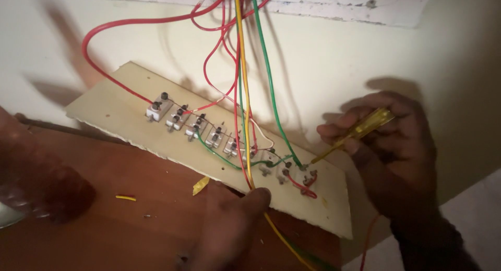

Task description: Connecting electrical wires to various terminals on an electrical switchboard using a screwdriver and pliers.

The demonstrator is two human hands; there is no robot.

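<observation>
A reddish-brown wooden surface (130, 224) meets a cream wall (339, 57), and a pale switch board (112, 106) leans slantwise where the two join; the light is dim and warm, with a rough patch of broken plaster at the top of the wall; a row of small white switch backs (209, 133) runs along the board, tied by red, green and yellow wires (242, 67) that hang down from above; bare wood lies open to the left of the board's lower edge, bearing only a yellow scrap (200, 185) and a short wire offcut (126, 198); the right hand (389, 146) is closed around a yellow-handled screwdriver (360, 133), its tip set at the last terminal (307, 173) on the board's right end; the left hand (235, 219) rests at the board's lower edge, fingers pinching the yellow wire; a blurred reddish shape fills the far left edge.
</observation>
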